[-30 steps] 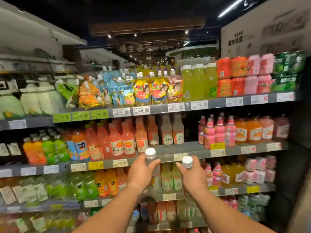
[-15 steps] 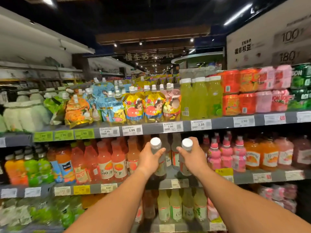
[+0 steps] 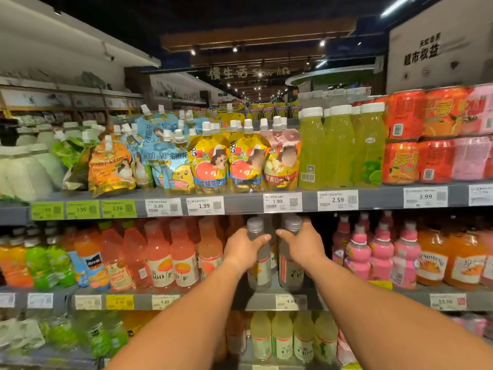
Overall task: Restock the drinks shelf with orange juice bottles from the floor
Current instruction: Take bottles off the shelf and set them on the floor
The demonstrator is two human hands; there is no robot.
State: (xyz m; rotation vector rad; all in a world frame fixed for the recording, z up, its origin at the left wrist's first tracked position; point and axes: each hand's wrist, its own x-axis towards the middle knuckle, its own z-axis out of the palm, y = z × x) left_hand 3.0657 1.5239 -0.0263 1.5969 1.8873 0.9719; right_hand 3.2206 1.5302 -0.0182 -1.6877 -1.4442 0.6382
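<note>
I hold two pale bottles with white caps, one in each hand, over the middle shelf. My left hand grips the neck of the left bottle. My right hand grips the neck of the right bottle. Both bottles stand upright at the shelf's front edge, under the upper shelf, in a gap between the pink-orange bottles on the left and the pink bottles on the right. Whether their bases touch the shelf I cannot tell.
The upper shelf carries drink pouches, green bottles and stacked cans. Orange bottles stand at the far right of the middle shelf. Pale yellow bottles fill the shelf below.
Both hands have moved forward and slightly up with the bottles, from in front of the shelf edge into the gap on the middle shelf. The view has come closer to the shelves.
</note>
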